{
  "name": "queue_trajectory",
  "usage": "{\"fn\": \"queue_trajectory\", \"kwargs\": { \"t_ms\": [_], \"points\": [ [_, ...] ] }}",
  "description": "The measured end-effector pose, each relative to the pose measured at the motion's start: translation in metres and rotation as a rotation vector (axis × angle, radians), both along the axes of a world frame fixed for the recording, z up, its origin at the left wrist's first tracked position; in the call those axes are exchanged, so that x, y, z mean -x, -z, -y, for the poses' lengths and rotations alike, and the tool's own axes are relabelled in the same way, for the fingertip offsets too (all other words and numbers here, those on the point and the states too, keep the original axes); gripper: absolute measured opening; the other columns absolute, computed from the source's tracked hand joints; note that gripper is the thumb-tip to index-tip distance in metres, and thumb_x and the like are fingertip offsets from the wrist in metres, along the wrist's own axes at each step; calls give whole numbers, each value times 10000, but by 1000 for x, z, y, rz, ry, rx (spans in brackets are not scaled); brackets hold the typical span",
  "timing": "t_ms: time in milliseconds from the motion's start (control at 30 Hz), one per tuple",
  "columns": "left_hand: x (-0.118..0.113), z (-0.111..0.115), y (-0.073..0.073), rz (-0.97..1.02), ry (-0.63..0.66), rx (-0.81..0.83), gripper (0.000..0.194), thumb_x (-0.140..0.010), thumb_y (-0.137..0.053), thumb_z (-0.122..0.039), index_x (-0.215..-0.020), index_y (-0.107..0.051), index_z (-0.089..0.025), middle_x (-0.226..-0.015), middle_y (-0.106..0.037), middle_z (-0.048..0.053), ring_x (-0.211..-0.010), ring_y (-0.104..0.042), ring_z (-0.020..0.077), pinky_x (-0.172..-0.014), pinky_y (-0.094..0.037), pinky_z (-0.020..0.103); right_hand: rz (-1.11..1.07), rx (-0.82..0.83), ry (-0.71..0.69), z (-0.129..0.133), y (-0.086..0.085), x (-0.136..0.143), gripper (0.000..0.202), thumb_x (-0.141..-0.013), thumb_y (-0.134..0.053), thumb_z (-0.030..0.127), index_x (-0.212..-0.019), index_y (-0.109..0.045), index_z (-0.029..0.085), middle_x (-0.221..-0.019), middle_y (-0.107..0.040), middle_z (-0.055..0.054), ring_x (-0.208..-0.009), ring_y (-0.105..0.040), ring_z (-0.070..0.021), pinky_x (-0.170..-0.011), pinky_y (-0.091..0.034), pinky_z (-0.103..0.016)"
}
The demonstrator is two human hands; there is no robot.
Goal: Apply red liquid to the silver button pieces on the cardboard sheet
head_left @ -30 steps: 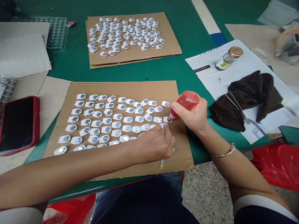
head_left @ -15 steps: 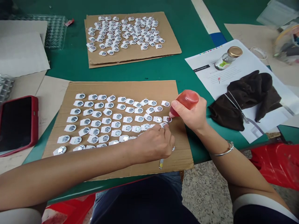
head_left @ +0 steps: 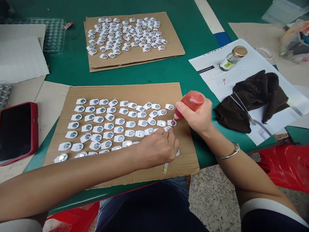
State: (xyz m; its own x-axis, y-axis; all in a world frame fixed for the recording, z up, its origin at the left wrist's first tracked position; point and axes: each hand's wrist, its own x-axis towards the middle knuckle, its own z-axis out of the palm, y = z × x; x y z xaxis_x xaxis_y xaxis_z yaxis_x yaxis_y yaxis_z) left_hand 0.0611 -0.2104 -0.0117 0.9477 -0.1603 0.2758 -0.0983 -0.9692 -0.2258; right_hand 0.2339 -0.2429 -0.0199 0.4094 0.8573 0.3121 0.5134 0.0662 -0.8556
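Note:
My right hand point(head_left: 201, 117) is wrapped round a squeeze bottle point(head_left: 191, 102) of red liquid, tilted with its nozzle down at a small round silver piece point(head_left: 173, 123) on a white tab. Reddish colour shows inside that piece. Closed in a pinch, my left hand point(head_left: 160, 146) grips a thin pen-like tool point(head_left: 165, 168). Its fine tip meets the same piece, and its white and yellow end sticks out below the hand. Rows of similar silver pieces point(head_left: 120, 121) lie on a cardboard sheet point(head_left: 159, 91); my left hand and forearm hide some of them.
Behind, more silver pieces cover a second cardboard stack point(head_left: 173, 48). A red-cased phone point(head_left: 16, 132) lies at left. On the right, printed paper point(head_left: 202, 61) carries a small gold-lidded jar point(head_left: 233, 58) and dark brown cloth point(head_left: 253, 96) with tweezers-like metal point(head_left: 243, 108) on it.
The view has shifted slightly. Both hands stay at the same silver piece, with the bottle nozzle and tool tip held there.

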Motion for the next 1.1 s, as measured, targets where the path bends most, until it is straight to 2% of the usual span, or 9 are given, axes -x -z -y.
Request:
{"fn": "queue_trajectory", "kwargs": {
  "t_ms": [233,467,667,933,1100],
  "points": [
    [1,-4,0,-3,-15,74,177,-800,-421,12,-764,-568,-80,-699,-647,128,-639,-635,215,-562,-533,331,111,-35,53,0,-1,-2,297,-730,-651,462,-658,-518,206,-650,-586,-29,-622,-531,-156,-675,-491,-364],
    [4,-7,0,2,-45,152,186,-828,-393,0,-783,-550,-89,-768,-649,137,-751,-652,227,-637,-556,352,163,-67,49,1,-4,-2,275,-715,-664,432,-657,-515,208,-684,-598,-34,-636,-524,-158,-653,-483,-354],
    [4,-11,-4,-76,-60,203,200,-836,-373,3,-828,-554,-82,-826,-651,134,-790,-656,218,-676,-568,350,180,-80,40,2,-6,-3,271,-722,-660,424,-654,-512,208,-716,-602,-43,-657,-535,-162,-658,-476,-349],
    [3,-12,-1,-71,-61,241,215,-843,-365,3,-809,-561,-79,-774,-641,116,-779,-657,217,-678,-567,356,215,-127,7,3,-6,-3,273,-701,-701,398,-624,-521,207,-705,-594,-33,-643,-535,-156,-645,-461,-347],
    [3,-13,0,-60,-55,237,215,-834,-366,3,-817,-564,-79,-822,-644,128,-756,-650,207,-681,-564,350,217,-120,25,3,-7,-4,299,-697,-694,428,-618,-508,208,-674,-567,-27,-614,-508,-151,-621,-448,-350]
  ]
}}
